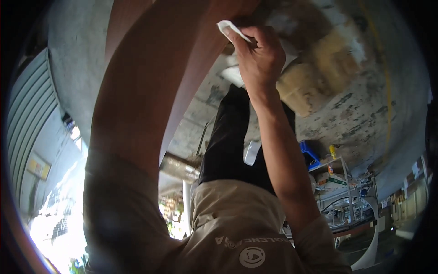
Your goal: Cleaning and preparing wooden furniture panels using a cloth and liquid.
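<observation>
My right hand (262, 59) is raised at the upper middle. Its thumb and fingers pinch a folded white cloth or paper wipe (232, 30). Just left of the wipe stands a smooth reddish-brown panel (200, 59); whether the wipe touches it I cannot tell. Very close to the camera, my left arm (141, 77) stretches up across this panel and runs out at the top edge, so the left hand is out of sight.
Brown cardboard pieces (301, 89), partly blurred, lie on the stained concrete floor (360, 118) beyond my right hand. At the lower right stands a metal rack (344, 182) with a blue bin (310, 155) and a yellow bottle (333, 151). A ribbed shutter (29, 109) is at far left.
</observation>
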`<state>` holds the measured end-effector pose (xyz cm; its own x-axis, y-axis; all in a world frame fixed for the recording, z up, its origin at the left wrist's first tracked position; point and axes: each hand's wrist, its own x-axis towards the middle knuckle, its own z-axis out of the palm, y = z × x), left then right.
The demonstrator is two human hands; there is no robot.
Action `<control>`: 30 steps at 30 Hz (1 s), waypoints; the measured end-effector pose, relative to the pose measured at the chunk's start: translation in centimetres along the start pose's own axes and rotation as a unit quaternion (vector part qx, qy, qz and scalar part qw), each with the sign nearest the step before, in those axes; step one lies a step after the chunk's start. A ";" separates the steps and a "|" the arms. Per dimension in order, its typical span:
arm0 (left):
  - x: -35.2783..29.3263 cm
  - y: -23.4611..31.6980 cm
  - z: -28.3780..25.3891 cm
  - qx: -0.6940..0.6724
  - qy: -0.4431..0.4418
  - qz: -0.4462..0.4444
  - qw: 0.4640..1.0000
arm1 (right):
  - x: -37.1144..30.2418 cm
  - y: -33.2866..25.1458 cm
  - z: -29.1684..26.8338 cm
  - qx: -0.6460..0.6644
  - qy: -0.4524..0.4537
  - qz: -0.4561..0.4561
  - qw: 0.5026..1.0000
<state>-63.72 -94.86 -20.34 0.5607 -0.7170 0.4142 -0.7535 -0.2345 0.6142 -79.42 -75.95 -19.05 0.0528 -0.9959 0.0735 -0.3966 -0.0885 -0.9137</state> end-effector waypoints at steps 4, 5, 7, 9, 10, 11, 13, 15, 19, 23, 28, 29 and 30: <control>1.0 2.6 -1.9 0.000 -0.087 -0.037 0.995 | -4.1 0.0 -0.4 -0.009 -0.128 -0.021 0.992; -0.1 2.7 -1.0 -0.016 -0.087 -0.050 0.995 | -6.6 0.0 -1.1 -0.007 -0.185 0.012 0.983; -0.4 4.3 -2.5 -0.178 -0.068 -0.100 0.976 | -9.0 -2.6 -3.3 -0.002 -0.252 0.024 0.968; -2.6 8.0 -6.0 -0.293 -0.151 -0.158 0.931 | -8.0 -3.3 -8.4 0.013 -0.240 0.089 0.967; -4.1 8.5 -7.2 -0.271 -0.159 -0.138 0.939 | -7.8 -3.1 -11.0 0.057 -0.265 0.237 0.933; -6.6 8.3 -7.8 -0.250 -0.169 -0.124 0.945 | -6.1 -2.4 -14.1 0.015 -0.274 0.180 0.945; -10.7 8.9 -9.8 -0.187 -0.183 -0.103 0.960 | -2.4 -1.1 -20.0 -0.017 -0.233 0.367 0.900; -14.2 12.5 -10.4 -0.192 -0.189 -0.114 0.956 | 2.5 3.5 -25.6 -0.092 -0.103 0.201 0.970; -21.8 13.5 -9.9 -0.207 -0.152 -0.227 0.940 | 10.3 0.7 -27.0 -0.052 0.003 0.177 0.983; -25.5 12.7 -9.6 -0.174 -0.104 -0.276 0.940 | 11.2 -4.1 -23.1 -0.002 -0.075 0.156 0.985; -26.7 13.2 -5.9 -0.183 -0.023 -0.255 0.949 | 9.7 3.1 -21.5 -0.032 -0.175 0.093 0.980; -26.5 13.4 -5.8 -0.178 -0.011 -0.257 0.950 | 9.3 5.3 -21.4 -0.028 -0.195 0.069 0.978; -27.5 12.2 -5.9 -0.153 0.001 -0.255 0.955 | 7.2 5.0 -19.9 -0.015 -0.219 0.074 0.973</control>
<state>-86.36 -74.13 -20.27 0.8295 -0.5585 0.0098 -0.2463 -0.3499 0.9038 -99.25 -83.91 -15.16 0.3753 -0.8947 -0.2420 -0.4561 0.0490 -0.8886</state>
